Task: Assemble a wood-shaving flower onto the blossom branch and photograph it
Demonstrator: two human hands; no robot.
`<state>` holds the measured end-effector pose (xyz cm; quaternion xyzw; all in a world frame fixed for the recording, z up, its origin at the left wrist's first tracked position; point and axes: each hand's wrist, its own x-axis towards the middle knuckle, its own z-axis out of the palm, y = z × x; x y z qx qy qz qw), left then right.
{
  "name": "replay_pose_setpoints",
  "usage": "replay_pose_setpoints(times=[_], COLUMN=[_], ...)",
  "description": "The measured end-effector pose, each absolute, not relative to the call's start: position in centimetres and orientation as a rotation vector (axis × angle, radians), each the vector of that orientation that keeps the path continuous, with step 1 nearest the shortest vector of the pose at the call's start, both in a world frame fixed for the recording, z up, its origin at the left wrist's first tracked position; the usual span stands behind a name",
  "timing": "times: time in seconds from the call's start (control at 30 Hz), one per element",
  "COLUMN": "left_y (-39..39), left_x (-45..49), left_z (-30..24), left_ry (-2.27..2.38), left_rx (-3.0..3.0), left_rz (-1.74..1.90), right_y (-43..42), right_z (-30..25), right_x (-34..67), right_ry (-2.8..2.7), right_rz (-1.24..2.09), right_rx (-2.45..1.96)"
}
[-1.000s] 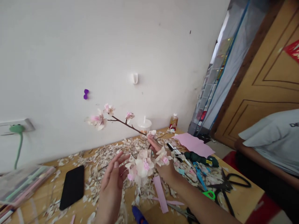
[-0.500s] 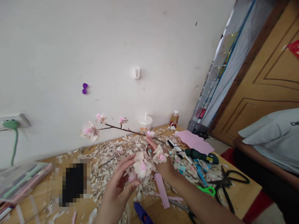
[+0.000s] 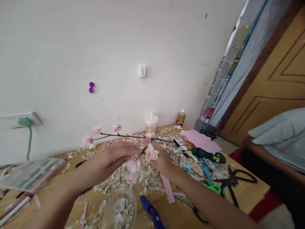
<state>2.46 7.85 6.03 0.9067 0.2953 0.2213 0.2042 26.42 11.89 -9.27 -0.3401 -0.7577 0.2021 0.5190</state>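
Observation:
A thin brown branch (image 3: 126,135) with pink-and-white petal flowers stretches nearly level above the table. My right hand (image 3: 160,160) is closed around its stem near the right side, partly hidden behind a blossom (image 3: 151,153). Stretched out from the left, my left hand (image 3: 119,155) has its fingertips close to the short side twigs, thumb held apart below. Whether those fingertips touch a twig I cannot tell. Another large flower (image 3: 132,169) hangs just below my left fingers. Smaller blossoms, including one pale pink flower (image 3: 88,142), sit at the branch's far left end.
Loose dried petals (image 3: 105,181) litter the wooden table. In front are a clear tub of petals (image 3: 124,210) and a blue glue gun (image 3: 152,211). Scissors (image 3: 230,181), pink paper (image 3: 202,141), a lidded cup (image 3: 151,122) and a bottle (image 3: 180,118) stand or lie around. A person (image 3: 283,140) sits at right.
My left hand has moved up from around the large flower towards the twigs, its fingers straighter. The branch has turned nearer level, its left end lower. More of the glue gun and tub shows.

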Motion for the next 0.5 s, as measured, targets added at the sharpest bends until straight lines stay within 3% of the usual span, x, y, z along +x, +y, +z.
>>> replay_pose_setpoints(times=[0.2,0.5], left_y=[9.9,10.9], left_x=[3.9,4.3], left_z=[8.8,9.5], left_ry=[0.629,0.646], left_rx=[2.713,2.818], left_rz=[0.243,0.117], right_y=[12.0,11.4], right_z=[-8.5,-7.9], right_x=[25.8,25.4], right_ry=[-1.839,-1.854], right_rz=[0.519,0.512], right_rx=[-0.811,-0.837])
